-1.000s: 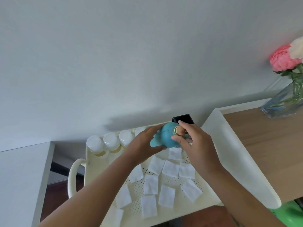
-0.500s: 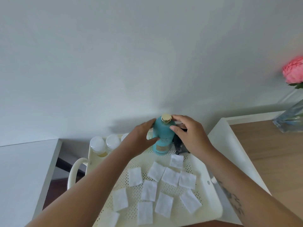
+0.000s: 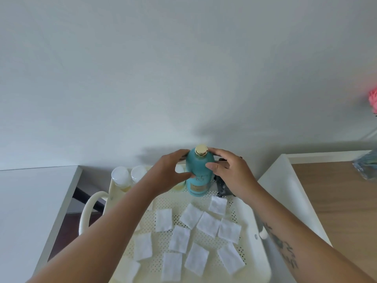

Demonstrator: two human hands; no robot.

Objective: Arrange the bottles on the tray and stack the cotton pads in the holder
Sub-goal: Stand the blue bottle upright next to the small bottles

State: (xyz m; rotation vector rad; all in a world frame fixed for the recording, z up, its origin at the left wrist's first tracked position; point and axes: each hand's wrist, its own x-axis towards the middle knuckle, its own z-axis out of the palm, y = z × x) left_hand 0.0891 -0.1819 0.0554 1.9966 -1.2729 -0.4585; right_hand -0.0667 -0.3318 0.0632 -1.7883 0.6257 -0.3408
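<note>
Tipped a second ago, the gold-capped teal plastic bottle [image 3: 199, 172] now stands upright on the perforated cream tray [image 3: 254, 227], both hands, left [image 3: 170, 172] and right [image 3: 230, 172], curled around it; its gold label is unreadable.

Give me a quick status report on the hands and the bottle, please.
Left hand and right hand both on teal bottle, upright at tray back. Cotton pads loose on tray, none stacked. Dark holder partly hidden behind right hand.
</note>
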